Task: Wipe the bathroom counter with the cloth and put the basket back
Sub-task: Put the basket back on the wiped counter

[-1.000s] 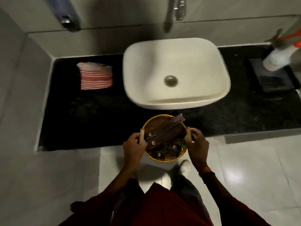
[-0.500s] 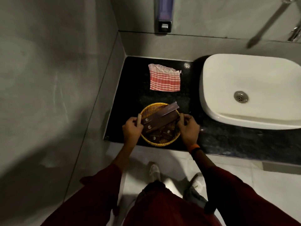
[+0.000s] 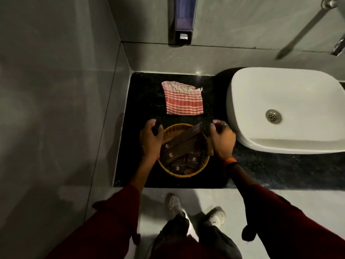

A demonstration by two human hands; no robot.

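A round woven basket (image 3: 183, 175) holding several dark brown boxes (image 3: 179, 148) sits on the left part of the black stone counter (image 3: 270, 171), near its front edge. My left hand (image 3: 150, 142) curls around the basket's left side, and my right hand (image 3: 223, 141) is curled at its right side by the handle. A folded red-and-white striped cloth (image 3: 183, 101) lies flat on the counter just behind the basket, touched by neither hand.
A white basin (image 3: 298, 146) stands on the counter right of the basket, close to my right hand. A grey wall (image 3: 56, 109) bounds the counter on the left. A soap dispenser (image 3: 183, 19) hangs on the back wall, with a tap (image 3: 337, 45) at top right.
The basket, held in both hands before the basin beyond the counter's edge, has moved left onto the counter in front of the cloth. My view has turned left.
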